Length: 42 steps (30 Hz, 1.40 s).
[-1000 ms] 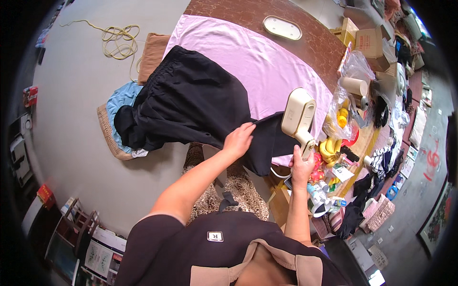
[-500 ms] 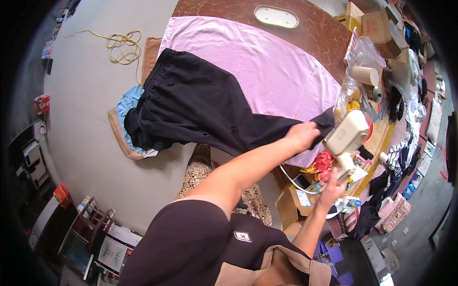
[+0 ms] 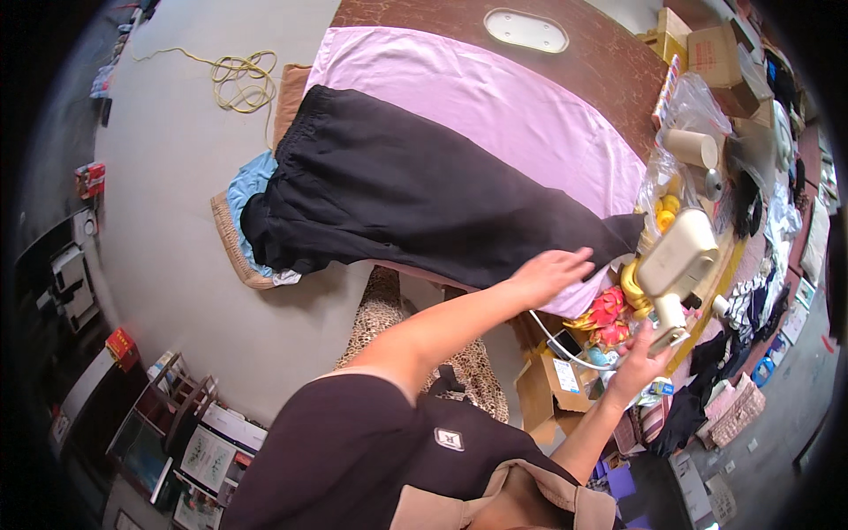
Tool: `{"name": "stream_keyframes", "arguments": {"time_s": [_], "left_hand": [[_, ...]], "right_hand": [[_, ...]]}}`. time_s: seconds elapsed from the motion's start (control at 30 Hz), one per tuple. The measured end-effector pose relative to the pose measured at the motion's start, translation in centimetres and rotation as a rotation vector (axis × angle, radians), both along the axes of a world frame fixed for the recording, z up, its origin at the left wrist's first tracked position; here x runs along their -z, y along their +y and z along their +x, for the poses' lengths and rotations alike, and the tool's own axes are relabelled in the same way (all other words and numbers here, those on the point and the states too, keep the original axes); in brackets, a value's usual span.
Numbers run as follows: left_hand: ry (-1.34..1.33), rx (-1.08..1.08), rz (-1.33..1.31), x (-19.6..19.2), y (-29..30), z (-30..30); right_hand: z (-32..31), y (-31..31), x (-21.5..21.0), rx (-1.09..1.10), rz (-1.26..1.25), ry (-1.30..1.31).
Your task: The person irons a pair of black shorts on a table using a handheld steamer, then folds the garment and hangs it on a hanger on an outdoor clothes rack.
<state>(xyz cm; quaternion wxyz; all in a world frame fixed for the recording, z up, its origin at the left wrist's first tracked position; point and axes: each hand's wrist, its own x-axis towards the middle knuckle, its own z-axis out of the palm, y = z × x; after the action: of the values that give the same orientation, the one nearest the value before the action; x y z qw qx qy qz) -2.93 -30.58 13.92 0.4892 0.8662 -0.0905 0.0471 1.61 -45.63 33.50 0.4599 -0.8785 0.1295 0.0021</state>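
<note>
Fingers [image 3: 572, 259] extended and loose, your left hand [image 3: 546, 274] is at the near edge of black elastic-waisted trousers [image 3: 415, 190] laid across a pink cloth [image 3: 503, 106], while your right hand [image 3: 636, 364] clasps a cream handheld garment steamer [image 3: 677, 254] near bananas [image 3: 632, 287] and red dragon fruit [image 3: 606, 307].

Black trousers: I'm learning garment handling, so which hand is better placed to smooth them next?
Left hand, probably: it appears empty, over the black trousers, while the right hand holds the cream handheld steamer.

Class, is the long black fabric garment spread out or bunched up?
Mostly spread: the long black fabric garment lies broadly across the pink fabric sheet, its lower left corner bunched.
</note>
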Motion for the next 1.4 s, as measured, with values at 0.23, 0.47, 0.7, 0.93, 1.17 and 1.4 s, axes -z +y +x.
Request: {"name": "stream_keyframes", "arguments": {"time_s": [0.23, 0.47, 0.7, 0.93, 1.17, 1.4], "left_hand": [[0.476, -0.727, 0.622, 2.9, 16.0, -16.3], [0.414, -0.966, 0.689, 5.3, 28.4, -21.3], [0.712, -0.907, 0.708, 8.1, 31.8, -23.2], [0.528, -0.996, 0.592, 7.4, 32.8, -23.3], [0.622, -0.947, 0.617, 8.2, 33.9, -24.2], [0.684, -0.938, 0.550, 7.7, 34.1, -24.5]], "right_hand": [[-3.3, 11.5, 7.5, -0.536, -0.143, 0.228], [-6.1, 26.6, 15.1, -1.036, -0.344, 0.142], [-4.4, 33.4, 20.0, -0.952, -0.549, 0.065], [-6.0, 34.1, 18.1, -0.865, -0.396, 0.013], [-11.3, 39.0, 20.0, -1.119, -0.607, 0.084], [-8.8, 41.5, 19.5, -0.941, -0.586, 0.059]]}}
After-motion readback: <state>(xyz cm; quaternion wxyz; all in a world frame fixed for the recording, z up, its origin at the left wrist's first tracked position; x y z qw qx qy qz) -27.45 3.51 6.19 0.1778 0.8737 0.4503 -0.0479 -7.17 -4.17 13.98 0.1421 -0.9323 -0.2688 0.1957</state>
